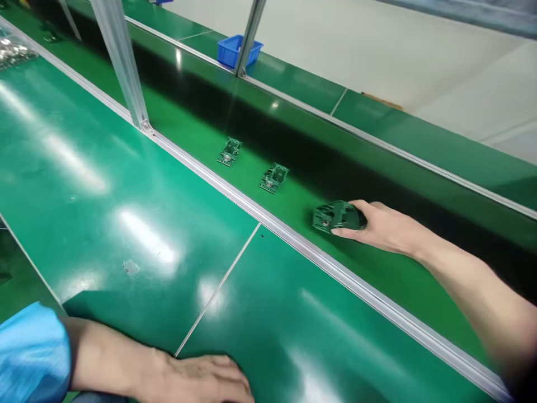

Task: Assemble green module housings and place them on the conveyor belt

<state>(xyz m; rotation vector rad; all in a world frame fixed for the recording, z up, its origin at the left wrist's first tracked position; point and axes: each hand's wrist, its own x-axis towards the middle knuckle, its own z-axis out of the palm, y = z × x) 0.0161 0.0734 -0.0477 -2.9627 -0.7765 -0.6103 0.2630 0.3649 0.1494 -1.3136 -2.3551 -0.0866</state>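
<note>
My right hand [369,224] reaches over the green belt and grips a green circuit board [331,216] between thumb and fingers. The board is blurred, so I cannot tell whether it is one or a small stack, nor whether it touches the belt. To its left on the belt lie two more circuit boards, a nearer one [274,178] and a farther one [230,151], apart from each other. My left hand [205,379] rests palm down on the green tabletop, holding nothing. Its fingertips are partly out of sight at the bottom edge.
A metal rail [268,215] divides the tabletop [168,224] from the belt [180,123]. Metal posts rise from the near rail [119,61] and the far rail [250,36]. A blue bin [230,51] stands behind the far rail. Small shiny parts [14,53] lie at the upper left.
</note>
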